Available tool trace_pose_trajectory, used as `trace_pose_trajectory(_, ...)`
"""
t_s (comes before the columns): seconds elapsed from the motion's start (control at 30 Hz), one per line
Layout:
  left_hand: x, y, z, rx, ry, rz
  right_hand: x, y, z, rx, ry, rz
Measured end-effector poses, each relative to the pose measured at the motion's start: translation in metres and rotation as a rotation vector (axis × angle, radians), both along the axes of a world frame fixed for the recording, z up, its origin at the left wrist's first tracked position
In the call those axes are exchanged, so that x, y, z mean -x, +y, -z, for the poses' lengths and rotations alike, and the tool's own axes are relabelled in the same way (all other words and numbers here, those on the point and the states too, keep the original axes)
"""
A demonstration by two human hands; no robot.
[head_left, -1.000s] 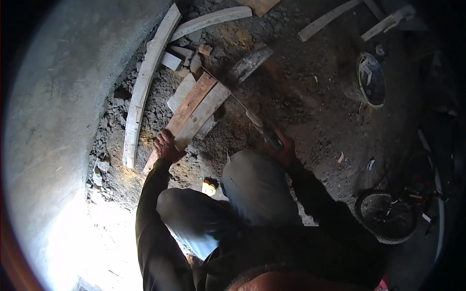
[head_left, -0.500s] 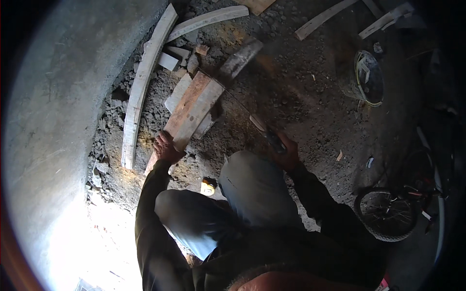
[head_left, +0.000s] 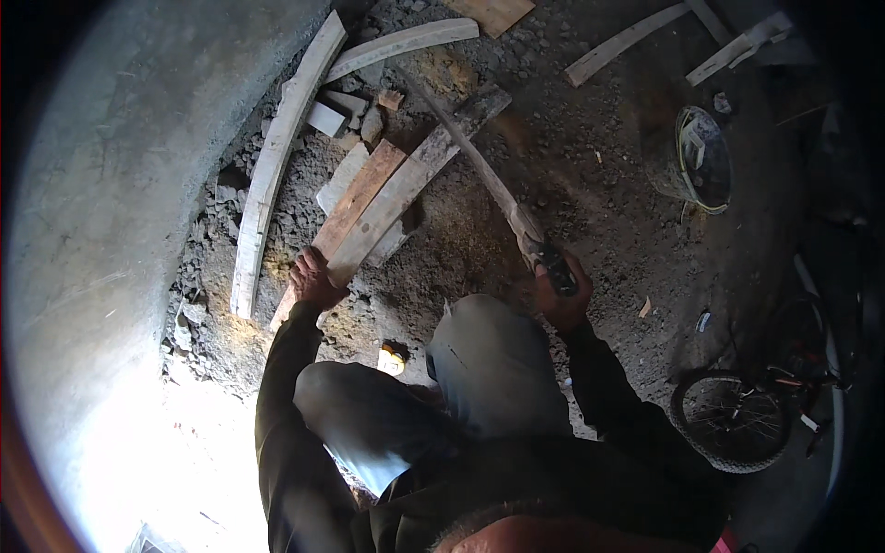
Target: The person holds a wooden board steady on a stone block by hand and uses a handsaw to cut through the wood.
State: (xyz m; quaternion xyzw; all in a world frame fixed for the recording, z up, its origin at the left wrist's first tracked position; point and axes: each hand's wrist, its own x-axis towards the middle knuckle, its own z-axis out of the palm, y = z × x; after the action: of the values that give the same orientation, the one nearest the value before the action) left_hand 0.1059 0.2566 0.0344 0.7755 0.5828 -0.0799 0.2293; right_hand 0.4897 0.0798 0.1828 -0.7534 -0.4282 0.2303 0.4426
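Bent over the near part of two wooden boards lying side by side, my left hand (head_left: pixel 315 282) grips them with its fingers over the top. One is a shorter reddish-brown board (head_left: pixel 359 195). Beside it runs a longer greyish board (head_left: pixel 401 184), stretching farther to the upper right. My right hand (head_left: pixel 564 293) is closed around the dark handle of a handsaw (head_left: pixel 498 192). The saw's long blade shows its broad side and passes over the far part of the grey board; contact with the wood cannot be made out. Pale stone slabs (head_left: pixel 343 177) lie partly under the boards.
Curved pale planks (head_left: pixel 274 180) lie left, by a concrete wall (head_left: pixel 129 166). A yellow tape measure (head_left: pixel 392 359) sits on the dirt by my knees. To the right are a bucket (head_left: pixel 703 161) and a bicycle wheel (head_left: pixel 730 421). Rubble lines the wall's foot.
The saw has come away from the end of the reddish board and turned, its blade now broadside and pointing farther up. My right hand moved slightly right; my left hand stays on the boards.
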Motion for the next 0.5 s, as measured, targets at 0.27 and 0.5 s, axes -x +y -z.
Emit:
trace_pose_trajectory(0.27,-0.004,0.003,-0.003,0.012,-0.022,-0.026,0.005,-0.012,0.000,-0.020,-0.041,0.028)
trace_pose_trajectory(0.5,-0.004,0.000,-0.003,0.021,-0.006,-0.058,0.011,-0.013,0.029,-0.017,-0.061,-0.074)
